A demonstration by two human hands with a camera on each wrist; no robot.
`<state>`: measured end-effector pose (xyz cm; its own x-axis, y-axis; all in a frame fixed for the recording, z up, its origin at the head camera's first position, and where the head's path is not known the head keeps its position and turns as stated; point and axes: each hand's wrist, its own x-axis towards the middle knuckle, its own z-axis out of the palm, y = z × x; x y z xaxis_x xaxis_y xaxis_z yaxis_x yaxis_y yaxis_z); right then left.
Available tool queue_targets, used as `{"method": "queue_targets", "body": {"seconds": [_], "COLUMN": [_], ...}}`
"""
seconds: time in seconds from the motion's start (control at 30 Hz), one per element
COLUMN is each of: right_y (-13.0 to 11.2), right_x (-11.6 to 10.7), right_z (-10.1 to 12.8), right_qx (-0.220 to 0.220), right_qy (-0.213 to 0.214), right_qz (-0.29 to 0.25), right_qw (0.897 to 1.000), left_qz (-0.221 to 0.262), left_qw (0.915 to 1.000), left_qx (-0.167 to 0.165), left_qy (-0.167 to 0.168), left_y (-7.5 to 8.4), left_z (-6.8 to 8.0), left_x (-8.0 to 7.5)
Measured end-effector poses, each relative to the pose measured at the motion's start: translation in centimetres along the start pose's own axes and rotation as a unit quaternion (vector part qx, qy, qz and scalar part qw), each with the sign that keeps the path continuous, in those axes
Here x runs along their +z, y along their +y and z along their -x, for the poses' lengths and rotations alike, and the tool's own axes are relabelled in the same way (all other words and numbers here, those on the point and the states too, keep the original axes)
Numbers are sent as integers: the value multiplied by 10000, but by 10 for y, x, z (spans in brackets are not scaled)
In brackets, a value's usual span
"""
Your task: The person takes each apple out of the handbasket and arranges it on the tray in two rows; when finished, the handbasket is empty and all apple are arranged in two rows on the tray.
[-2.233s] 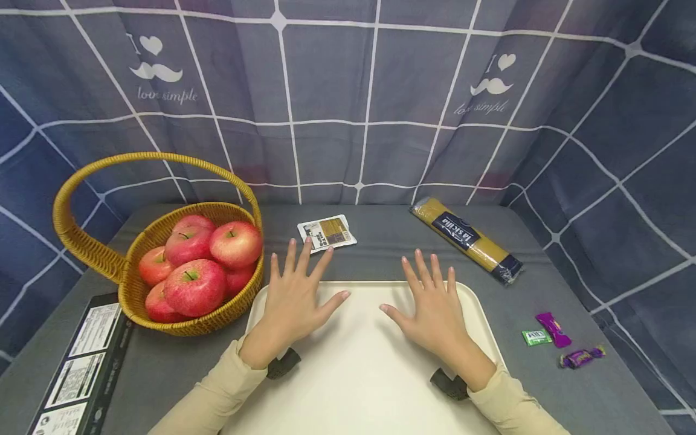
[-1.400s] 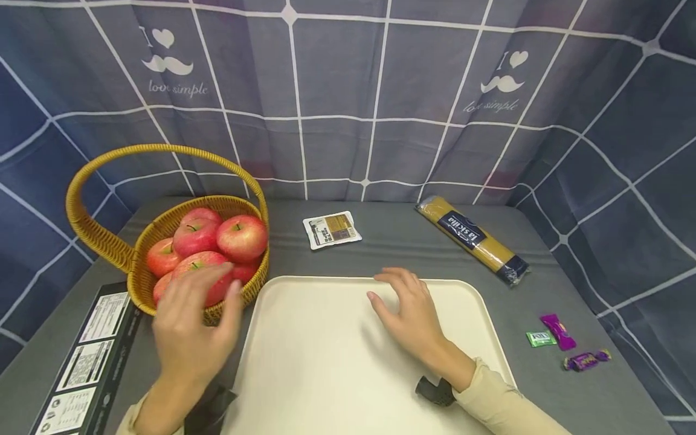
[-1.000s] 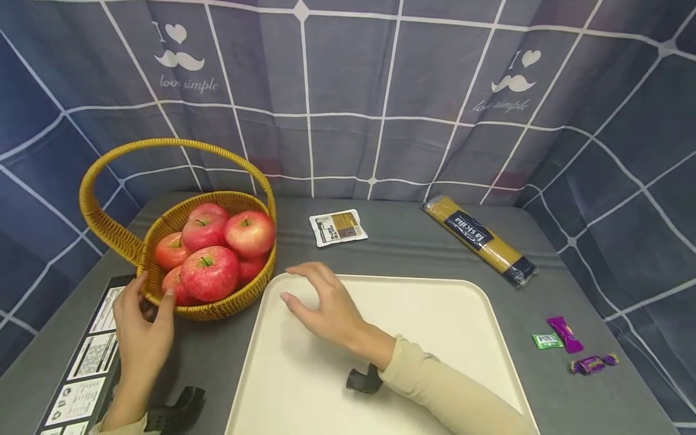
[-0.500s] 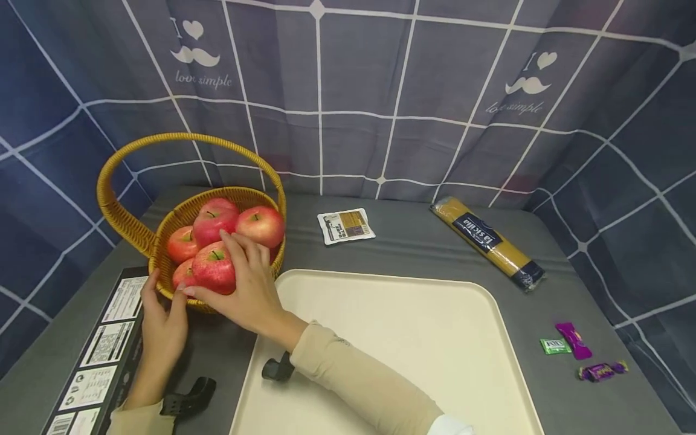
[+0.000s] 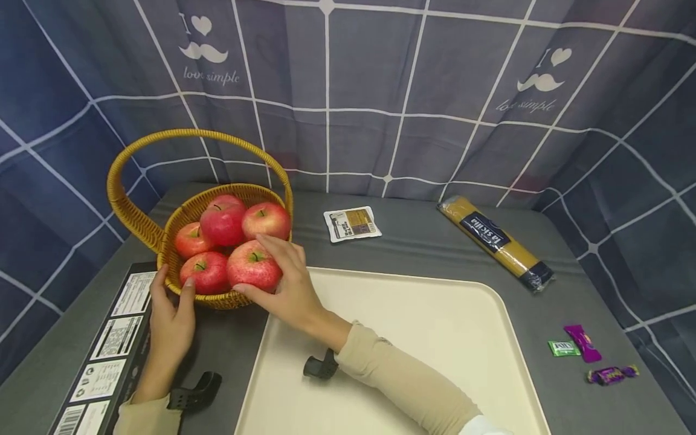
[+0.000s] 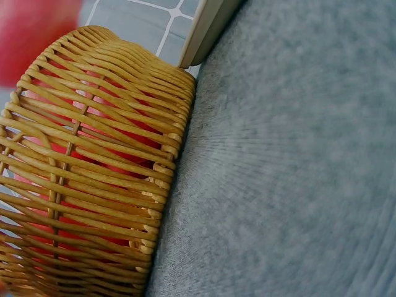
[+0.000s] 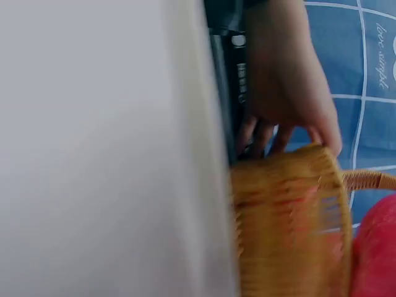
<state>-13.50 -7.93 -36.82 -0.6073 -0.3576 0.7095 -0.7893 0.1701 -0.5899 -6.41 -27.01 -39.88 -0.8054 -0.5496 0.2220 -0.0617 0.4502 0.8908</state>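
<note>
**Holding a red apple (image 5: 253, 266) over the front rim of a wicker basket (image 5: 224, 301)**

Clasping it in the right hand (image 5: 296, 290) — grip parted only as wide as the fruit, with the thumb low in front and the index finger over the top. Partly lost behind the apple: the other fingertips. Hard to say whether touching more apples (image 5: 205, 272) heaped in the basket or just clear of them.

Holding the basket's near left side in the left hand (image 5: 171, 323), with thumb and fingers bent around the rim. Seen in the right wrist view as dim fingers meeting the blurred weave, their tips hard to make out.

Blurred and cut off in the left wrist view's upper corner: a red, rounded shape above the weave. Sliced by the right wrist view's edge: another red curve, beside a smeared pale expanse.

Running out of the head view at the bottom: a cream tray (image 5: 413, 338), partly covered by the right sleeve (image 5: 402, 377), and a black box (image 5: 109, 347) with white labels. Farther back on the grey tabletop (image 5: 231, 344): a flat sachet (image 5: 352, 225), with print too small to read, and a long yellow packet (image 5: 496, 243).
</note>
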Motion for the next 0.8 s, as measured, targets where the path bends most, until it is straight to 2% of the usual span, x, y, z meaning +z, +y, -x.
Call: {"method": "queue_targets", "body": {"seconds": [0.2, 0.33, 0.5, 0.63, 0.7, 0.8], "right_y": [15, 26, 39, 42, 40, 35], "right_x": [-33, -45, -46, -45, -45, -43], "right_z": [18, 29, 40, 43, 42, 32], "right_qx": [-75, 330, 989, 1334, 1478, 1524], "right_qy": [-111, -399, -969, -1315, -1403, -1291], "right_qz": [189, 353, 415, 222, 180, 189], "right_qw": [9997, 9980, 9895, 9820, 9789, 9797], "left_qz": [-100, -130, -169, -191, -196, -204], "left_qw": [9999, 9999, 9997, 9997, 9997, 9997], "left_qx": [-17, -79, -157, -138, -125, -104], "left_qy": [-11, -23, -34, -74, -85, -84], "left_y": [1, 1, 1, 1, 1, 1], "left_z": [0, 0, 0, 0, 0, 0], "left_x": [0, 0, -1, -2, -2, -2]}}
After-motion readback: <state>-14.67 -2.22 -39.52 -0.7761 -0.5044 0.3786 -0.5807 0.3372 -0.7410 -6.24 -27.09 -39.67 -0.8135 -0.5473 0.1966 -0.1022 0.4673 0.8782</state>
